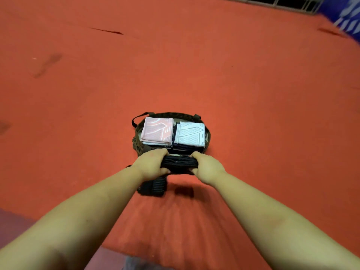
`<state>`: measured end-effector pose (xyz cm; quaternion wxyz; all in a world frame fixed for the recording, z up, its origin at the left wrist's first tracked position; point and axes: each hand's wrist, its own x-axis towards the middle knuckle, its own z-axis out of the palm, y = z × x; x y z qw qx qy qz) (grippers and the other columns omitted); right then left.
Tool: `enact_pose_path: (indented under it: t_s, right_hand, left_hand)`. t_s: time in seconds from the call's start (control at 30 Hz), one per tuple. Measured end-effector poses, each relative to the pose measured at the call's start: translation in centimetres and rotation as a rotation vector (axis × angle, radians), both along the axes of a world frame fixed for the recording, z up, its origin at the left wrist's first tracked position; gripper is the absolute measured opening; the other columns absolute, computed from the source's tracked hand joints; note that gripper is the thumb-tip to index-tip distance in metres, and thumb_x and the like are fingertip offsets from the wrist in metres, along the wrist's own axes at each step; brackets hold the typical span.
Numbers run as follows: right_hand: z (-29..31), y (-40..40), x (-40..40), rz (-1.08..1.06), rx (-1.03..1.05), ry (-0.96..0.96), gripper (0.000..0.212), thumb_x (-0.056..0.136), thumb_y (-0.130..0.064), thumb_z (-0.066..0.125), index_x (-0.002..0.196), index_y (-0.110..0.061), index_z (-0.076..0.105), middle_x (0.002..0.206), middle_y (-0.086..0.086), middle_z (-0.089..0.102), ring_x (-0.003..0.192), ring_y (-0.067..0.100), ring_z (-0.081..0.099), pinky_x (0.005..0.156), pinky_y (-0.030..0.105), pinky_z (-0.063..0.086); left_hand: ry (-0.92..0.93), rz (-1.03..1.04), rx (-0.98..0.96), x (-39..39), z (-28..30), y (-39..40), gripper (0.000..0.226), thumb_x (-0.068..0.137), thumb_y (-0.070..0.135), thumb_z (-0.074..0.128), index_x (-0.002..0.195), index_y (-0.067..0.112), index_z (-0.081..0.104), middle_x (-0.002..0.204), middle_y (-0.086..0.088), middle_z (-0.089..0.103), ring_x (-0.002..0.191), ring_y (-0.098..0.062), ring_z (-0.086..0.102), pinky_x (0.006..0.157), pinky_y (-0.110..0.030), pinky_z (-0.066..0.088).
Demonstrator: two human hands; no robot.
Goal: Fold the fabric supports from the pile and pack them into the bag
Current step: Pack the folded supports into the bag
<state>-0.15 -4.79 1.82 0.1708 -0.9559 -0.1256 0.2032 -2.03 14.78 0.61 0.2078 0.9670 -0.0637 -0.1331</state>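
Observation:
A dark patterned bag (137, 147) lies open on the red cloth. Inside it sit a folded pink support (156, 131) on the left and a folded white support (190, 134) on the right, over darker folded pieces. Just in front of the bag, my left hand (151, 163) and my right hand (207, 167) grip the two ends of a folded black fabric support (180, 163), held above the cloth at the bag's near rim. Another black ribbed support (153, 188) lies on the cloth below my left wrist.
The red cloth (175, 65) covers the surface all around, with a dark crease (107, 31) far off at the back left. A metal grille (282, 2) and blue-white fabric (348, 18) sit at the top right. Purple floor (11, 221) shows at the bottom left.

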Motion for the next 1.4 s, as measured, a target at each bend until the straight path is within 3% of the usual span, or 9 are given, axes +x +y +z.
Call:
enact_pose_path:
  t_s: [0.17, 0.27, 0.37, 0.47, 0.67, 0.8, 1.2, 1.33, 1.4]
  right_hand:
    - [2.1, 0.3, 3.6, -0.111, 0.14, -0.04, 0.039, 0.084, -0.025, 0.066, 0.119, -0.012, 0.052, 0.117, 0.01, 0.063, 0.108, 0.028, 0.057, 0.077, 0.026, 0.038]
    - [2.3, 0.5, 5.4, -0.214, 0.25, -0.007, 0.039, 0.082, -0.024, 0.069, 0.116, -0.01, 0.054, 0.115, 0.01, 0.065, 0.106, 0.027, 0.059, 0.086, 0.03, 0.045]
    - [2.4, 0.6, 7.2, -0.346, 0.367, 0.03, 0.034, 0.083, -0.02, 0.069, 0.112, -0.008, 0.055, 0.113, 0.011, 0.066, 0.106, 0.027, 0.061, 0.094, 0.038, 0.046]
    - [1.7, 0.5, 9.0, -0.457, 0.402, 0.057, 0.024, 0.084, -0.017, 0.067, 0.104, -0.012, 0.055, 0.111, 0.011, 0.066, 0.104, 0.026, 0.062, 0.093, 0.037, 0.047]
    - [-0.1, 0.6, 12.6, -0.603, 0.373, 0.069, 0.03, 0.085, -0.02, 0.066, 0.11, -0.008, 0.058, 0.109, 0.008, 0.067, 0.104, 0.025, 0.062, 0.09, 0.032, 0.047]
    - [-1.4, 0.7, 14.1, -0.643, 0.332, 0.067, 0.031, 0.087, -0.021, 0.063, 0.113, -0.005, 0.058, 0.112, 0.009, 0.066, 0.105, 0.026, 0.06, 0.078, 0.023, 0.04]
    - [-4.3, 0.3, 14.9, -0.691, 0.308, -0.014, 0.039, 0.091, -0.025, 0.058, 0.126, -0.01, 0.049, 0.119, 0.009, 0.064, 0.111, 0.027, 0.058, 0.085, 0.026, 0.041]
    - [-3.9, 0.4, 13.6, -0.413, 0.102, -0.229, 0.054, 0.089, -0.023, 0.059, 0.138, -0.015, 0.039, 0.134, 0.007, 0.049, 0.124, 0.028, 0.045, 0.101, 0.036, 0.035]
    - [-3.7, 0.1, 13.0, -0.118, -0.055, -0.479, 0.052, 0.08, -0.018, 0.069, 0.129, -0.012, 0.052, 0.126, 0.01, 0.055, 0.113, 0.032, 0.052, 0.095, 0.04, 0.041]
  left_hand:
    - [0.032, 0.272, -0.304, 3.1, 1.3, 1.4, 0.045, 0.066, 0.032, 0.084, 0.096, 0.017, 0.054, 0.093, 0.0, 0.065, 0.086, -0.018, 0.059, 0.072, -0.027, 0.042]
    - [0.111, 0.399, -0.524, 4.9, 1.1, 1.9, 0.047, 0.064, 0.031, 0.086, 0.099, 0.016, 0.059, 0.09, 0.004, 0.068, 0.084, -0.013, 0.064, 0.075, -0.026, 0.049]
    - [0.149, 0.465, -0.722, 6.7, 1.4, 1.4, 0.032, 0.072, 0.024, 0.082, 0.097, 0.016, 0.064, 0.081, 0.007, 0.068, 0.067, -0.001, 0.063, 0.057, -0.013, 0.047]
    - [0.193, 0.478, -0.764, 9.0, 1.3, 0.6, 0.029, 0.075, 0.025, 0.079, 0.099, 0.016, 0.065, 0.079, 0.004, 0.068, 0.069, -0.007, 0.064, 0.058, -0.016, 0.048]
    - [0.219, 0.496, -0.531, 13.9, -0.7, -0.8, 0.045, 0.078, 0.037, 0.075, 0.11, 0.008, 0.064, 0.108, -0.008, 0.068, 0.102, -0.024, 0.062, 0.09, -0.03, 0.046]
    - [0.213, 0.501, -0.387, 15.9, -1.7, -1.8, 0.048, 0.082, 0.04, 0.07, 0.111, 0.004, 0.059, 0.112, -0.014, 0.066, 0.107, -0.03, 0.059, 0.088, -0.032, 0.044]
    - [0.049, 0.455, -0.038, 16.2, -2.9, -3.6, 0.053, 0.087, 0.053, 0.056, 0.119, 0.011, 0.051, 0.115, -0.012, 0.061, 0.111, -0.032, 0.052, 0.086, -0.037, 0.04]
    - [-0.142, 0.382, 0.095, 15.3, -3.1, -3.8, 0.062, 0.087, 0.041, 0.062, 0.137, 0.011, 0.038, 0.134, -0.012, 0.044, 0.119, -0.029, 0.043, 0.096, -0.037, 0.034]
    - [-0.363, 0.188, 0.095, 15.2, -3.2, -3.3, 0.056, 0.084, 0.022, 0.065, 0.134, 0.009, 0.045, 0.134, -0.014, 0.047, 0.115, -0.033, 0.049, 0.093, -0.039, 0.035]
